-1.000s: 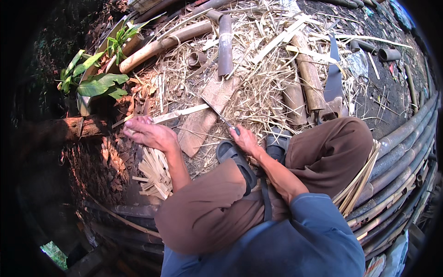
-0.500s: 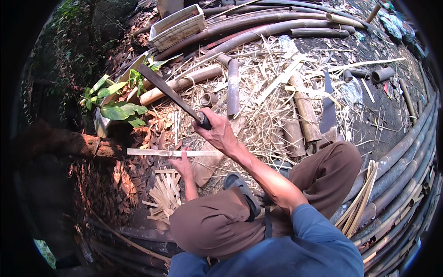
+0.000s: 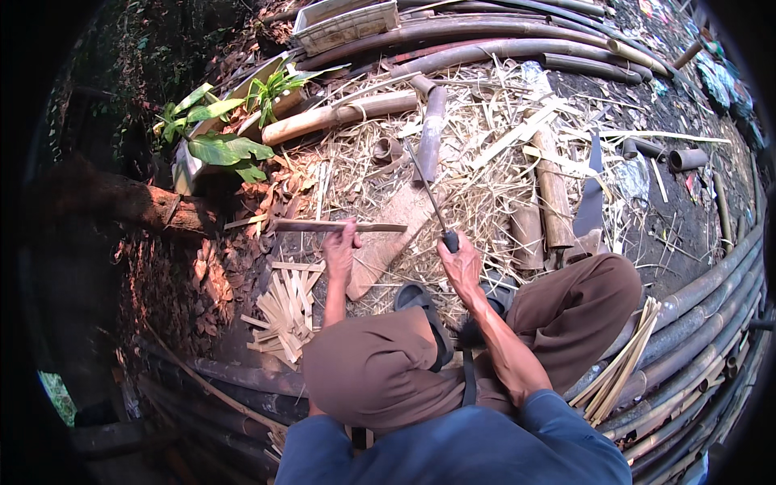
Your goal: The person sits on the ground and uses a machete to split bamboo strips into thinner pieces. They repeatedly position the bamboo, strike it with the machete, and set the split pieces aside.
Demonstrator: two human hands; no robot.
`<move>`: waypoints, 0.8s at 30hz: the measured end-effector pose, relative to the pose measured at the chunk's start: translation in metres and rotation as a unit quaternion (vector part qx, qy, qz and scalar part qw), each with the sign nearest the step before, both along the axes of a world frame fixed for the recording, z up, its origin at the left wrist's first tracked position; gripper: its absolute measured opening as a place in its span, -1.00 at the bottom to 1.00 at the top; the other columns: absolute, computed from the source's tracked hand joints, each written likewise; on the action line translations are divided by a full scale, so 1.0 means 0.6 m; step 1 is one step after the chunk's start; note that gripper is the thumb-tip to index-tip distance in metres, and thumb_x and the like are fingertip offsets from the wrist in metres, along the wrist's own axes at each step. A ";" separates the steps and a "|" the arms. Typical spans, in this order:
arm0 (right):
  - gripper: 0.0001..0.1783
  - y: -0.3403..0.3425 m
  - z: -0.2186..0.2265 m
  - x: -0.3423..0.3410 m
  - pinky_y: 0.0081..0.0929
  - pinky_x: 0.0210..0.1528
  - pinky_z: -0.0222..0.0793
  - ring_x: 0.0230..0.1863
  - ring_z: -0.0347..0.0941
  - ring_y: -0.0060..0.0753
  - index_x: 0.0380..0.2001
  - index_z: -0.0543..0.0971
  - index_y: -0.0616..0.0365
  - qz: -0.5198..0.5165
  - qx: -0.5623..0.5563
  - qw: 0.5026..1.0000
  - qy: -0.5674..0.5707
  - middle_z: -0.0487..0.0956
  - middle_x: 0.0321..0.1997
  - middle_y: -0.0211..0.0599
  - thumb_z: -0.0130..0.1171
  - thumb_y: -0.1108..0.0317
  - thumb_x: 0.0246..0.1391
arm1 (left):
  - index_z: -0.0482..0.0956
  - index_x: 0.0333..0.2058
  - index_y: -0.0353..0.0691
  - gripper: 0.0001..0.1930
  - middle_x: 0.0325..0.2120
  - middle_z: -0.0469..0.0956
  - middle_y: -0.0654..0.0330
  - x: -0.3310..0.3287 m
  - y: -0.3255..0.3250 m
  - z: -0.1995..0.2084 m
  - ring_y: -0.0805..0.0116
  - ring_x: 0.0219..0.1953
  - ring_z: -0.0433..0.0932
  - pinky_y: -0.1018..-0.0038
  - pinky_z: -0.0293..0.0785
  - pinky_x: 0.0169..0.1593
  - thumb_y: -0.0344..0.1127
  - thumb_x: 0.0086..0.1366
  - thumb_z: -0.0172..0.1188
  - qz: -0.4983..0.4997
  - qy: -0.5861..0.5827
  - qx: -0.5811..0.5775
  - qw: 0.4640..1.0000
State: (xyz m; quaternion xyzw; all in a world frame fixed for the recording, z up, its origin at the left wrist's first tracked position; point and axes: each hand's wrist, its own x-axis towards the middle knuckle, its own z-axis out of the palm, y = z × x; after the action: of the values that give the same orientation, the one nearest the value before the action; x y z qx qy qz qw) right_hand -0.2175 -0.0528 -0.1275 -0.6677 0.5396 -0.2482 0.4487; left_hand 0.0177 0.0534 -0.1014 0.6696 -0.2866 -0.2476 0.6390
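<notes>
My left hand grips a bamboo strip around its middle, fingers closed over it. The strip lies crosswise, its brown side showing, and its right end reaches over a flat wooden block on the ground. To the right, my right hand is wrapped around the black handle of a machete. Its blade points away from me, leaning slightly left, seen nearly edge-on and apart from the strip. Below my left hand, a pile of short split bamboo strips lies beside my left knee.
Bamboo shavings cover the ground ahead. Cut bamboo tubes and a saw blade lie to the right. Long bamboo poles line the right side, with a bundle of thin strips on them. A pale crate stands far back.
My right hand has moved right and lower, swinging the machete from pointing far left to nearly straight ahead. The strip in my left hand now shows brown instead of pale. The view has shifted.
</notes>
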 end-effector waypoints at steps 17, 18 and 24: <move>-0.57 0.105 0.107 0.044 -0.05 -0.45 0.40 -0.53 0.54 0.10 -0.12 0.44 0.10 0.288 0.053 0.951 -0.099 0.54 -0.59 0.04 -0.02 -0.06 0.30 | 0.26 -0.48 -0.20 -0.56 -0.68 0.18 0.31 -0.032 -0.047 0.177 0.49 -0.63 0.16 0.52 0.17 -0.50 0.01 0.49 -0.08 0.327 -0.027 -0.266 0.906; -0.56 0.104 0.098 0.049 -0.05 -0.44 0.41 -0.52 0.53 0.13 -0.14 0.45 0.11 0.286 0.072 0.952 -0.082 0.54 -0.58 0.07 -0.02 -0.07 0.29 | 0.26 -0.50 -0.20 -0.56 -0.69 0.18 0.32 -0.042 -0.052 0.177 0.50 -0.64 0.16 0.55 0.15 -0.52 -0.01 0.49 -0.08 0.339 -0.034 -0.268 0.901; -0.56 0.090 0.054 0.053 0.00 -0.43 0.42 -0.49 0.55 0.19 -0.19 0.46 0.11 0.252 0.071 0.964 -0.053 0.56 -0.58 0.01 0.03 -0.09 0.25 | 0.23 -0.55 -0.16 -0.55 -0.71 0.17 0.35 -0.029 -0.047 0.173 0.52 -0.66 0.14 0.57 0.12 -0.55 -0.02 0.50 -0.09 0.364 -0.033 -0.258 0.894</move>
State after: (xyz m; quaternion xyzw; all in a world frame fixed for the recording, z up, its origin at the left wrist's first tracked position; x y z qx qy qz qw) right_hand -0.1855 0.0014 -0.0953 -0.7342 0.3457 -0.1232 0.5712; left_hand 0.0003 0.0253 0.0025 0.5461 -0.0982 0.1074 0.8250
